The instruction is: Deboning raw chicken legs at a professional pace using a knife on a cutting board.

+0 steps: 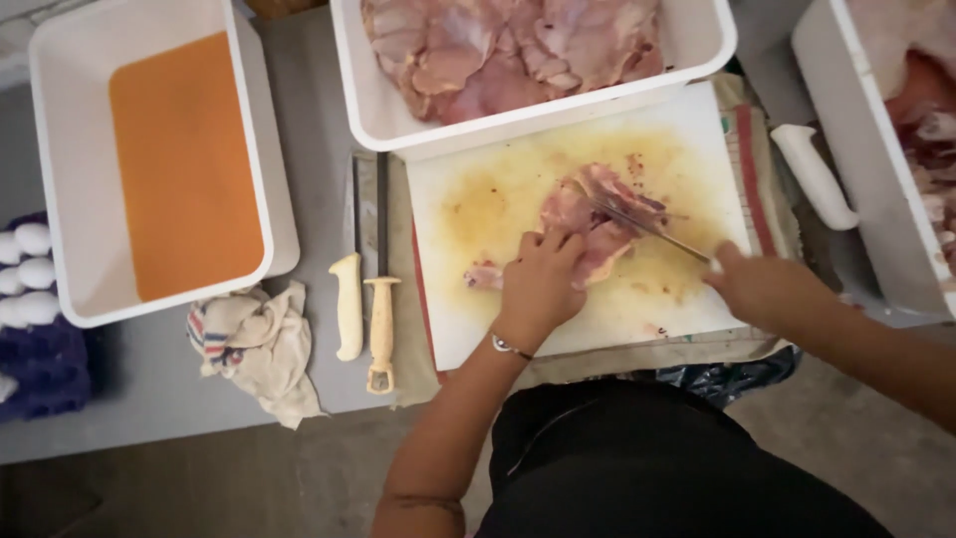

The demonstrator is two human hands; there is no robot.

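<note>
A piece of raw pink meat (pixel 597 214) lies on a white cutting board (pixel 498 199) stained yellow. My left hand (pixel 538 284) presses down on the near edge of the meat, fingers curled on it. My right hand (pixel 762 289) grips a thin-bladed knife (pixel 652 231), its blade slanting up-left into the meat. A small scrap of meat (pixel 483 276) sits just left of my left hand.
A white tub of raw meat (pixel 697 40) stands behind the board. Another white tub holding orange liquid (pixel 184 164) is at left, a third tub (pixel 876 169) at right. Two white-handled tools (pixel 363 309), a crumpled cloth (pixel 259 344) and eggs on a purple tray (pixel 30 269) lie left.
</note>
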